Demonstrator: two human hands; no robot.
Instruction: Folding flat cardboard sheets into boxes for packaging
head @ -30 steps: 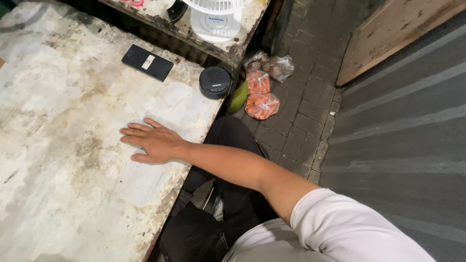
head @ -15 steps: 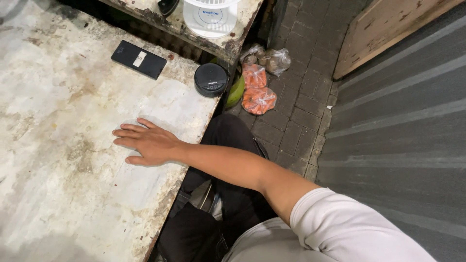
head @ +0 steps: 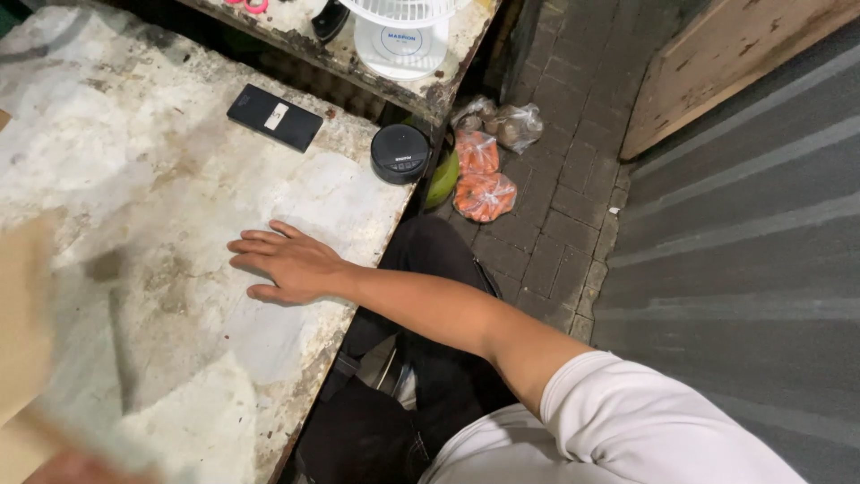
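- Fingers [head: 255, 244] of the right hand [head: 291, 266] are lying flat and a little apart on the table [head: 134, 179], holding nothing, as if leaning on it.
- Something blurry and tan [head: 27, 323] is showing at the left edge; I cannot tell if the left hand is holding it.
- Sitting near the table's far edge, well apart from the hand, are a phone [head: 274, 117] and a round black speaker [head: 400, 153].
- Bags [head: 484, 175] of food are lying on the floor.
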